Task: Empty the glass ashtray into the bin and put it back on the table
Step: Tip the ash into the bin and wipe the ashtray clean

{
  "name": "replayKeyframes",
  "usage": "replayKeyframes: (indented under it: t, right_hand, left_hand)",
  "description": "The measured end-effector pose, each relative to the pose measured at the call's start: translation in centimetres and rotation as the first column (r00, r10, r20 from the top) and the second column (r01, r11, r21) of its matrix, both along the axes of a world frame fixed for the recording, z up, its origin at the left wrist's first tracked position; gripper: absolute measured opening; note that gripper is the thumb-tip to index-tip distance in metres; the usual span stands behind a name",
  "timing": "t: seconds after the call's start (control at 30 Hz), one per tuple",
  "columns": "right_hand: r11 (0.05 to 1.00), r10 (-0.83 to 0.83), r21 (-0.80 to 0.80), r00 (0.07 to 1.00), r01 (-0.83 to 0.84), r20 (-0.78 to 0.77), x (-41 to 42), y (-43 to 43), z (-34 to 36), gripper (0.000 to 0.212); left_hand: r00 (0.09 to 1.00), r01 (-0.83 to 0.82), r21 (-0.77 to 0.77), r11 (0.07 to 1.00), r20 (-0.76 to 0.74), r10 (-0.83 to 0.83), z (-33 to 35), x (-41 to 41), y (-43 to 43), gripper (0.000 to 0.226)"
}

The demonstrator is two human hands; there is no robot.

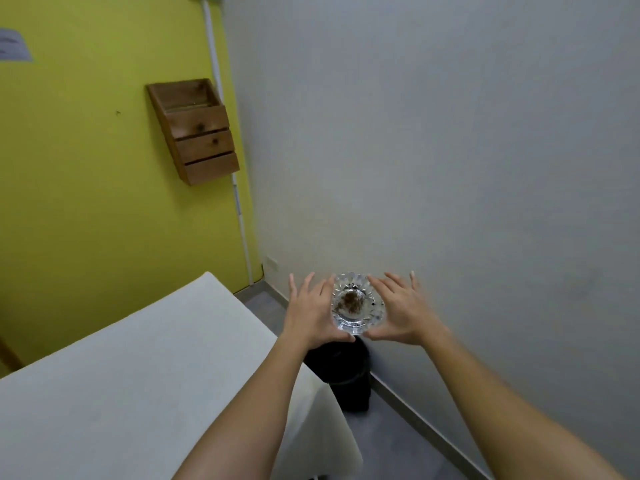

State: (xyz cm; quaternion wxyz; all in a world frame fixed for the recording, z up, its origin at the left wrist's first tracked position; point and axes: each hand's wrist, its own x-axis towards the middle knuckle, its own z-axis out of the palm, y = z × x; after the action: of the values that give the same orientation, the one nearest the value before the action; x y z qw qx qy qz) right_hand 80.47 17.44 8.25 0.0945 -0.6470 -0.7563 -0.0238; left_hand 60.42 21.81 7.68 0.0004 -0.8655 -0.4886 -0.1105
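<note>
Grey wall on the right meets a yellow-green wall on the left, where a wooden wall box hangs beside a white pipe. Below them a white bench runs toward the corner, and a black bin stands on the grey floor just past the bench's corner, close against the grey wall.

The glass ashtray is off the bench, held out in the air above the bin and roughly level, with a brown clump of ash sitting in its middle and a few dark specks on the rim. The left hand and the right hand press on it from opposite sides with palms and thumbs, while the fingers are spread and lifted away from the glass. So both hands are clamped on the ashtray, but only by a flat squeeze, not a wrapped grip.

That looks like the main risk. Cut glass is smooth and heavy, and when it is tipped to dump, a palm squeeze could let it slide out and fall into the bin or onto the floor. The ashtray also appears to sit slightly toward the far edge of the bin's mouth, near the wall, so ash tipped away from the person may land on the floor or the skirting. A fast flip could scatter the light ash; damp residue may stick and need a shake, which loosens the hold further.
</note>
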Motion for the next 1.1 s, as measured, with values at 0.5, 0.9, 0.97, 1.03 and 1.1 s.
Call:
replayKeyframes:
  t: [0.5,0.9,0.97,1.03,1.1]
  right_hand:
    - [0.974,-0.024,-0.220,0.933,-0.060,-0.360,7.6,15.2,-8.4,0.112]
    - [0.883,-0.122,-0.437,0.813,-0.174,-0.570,10.1,22.2,-14.7,0.114]
    - [0.867,-0.215,-0.471,0.731,-0.162,-0.648,10.1,22.9,-15.0,0.114]
    - [0.841,-0.326,-0.513,0.595,-0.173,-0.735,10.1,23.4,-15.3,0.109]
    - [0.808,-0.396,-0.552,0.505,-0.206,-0.767,10.3,24.0,-16.3,0.094]
  left_hand:
    - [0.993,-0.058,-0.186,0.981,0.087,0.076,-9.2,8.2,14.1,0.124]
    - [0.975,-0.177,-0.312,0.933,0.074,0.210,-15.9,10.8,18.6,0.121]
    - [0.967,-0.215,-0.315,0.924,0.062,0.246,-16.4,11.4,18.9,0.121]
    - [0.947,-0.268,-0.328,0.906,0.082,0.310,-17.1,11.7,18.8,0.121]
    - [0.917,-0.327,-0.342,0.881,0.109,0.383,-18.3,12.2,18.5,0.122]
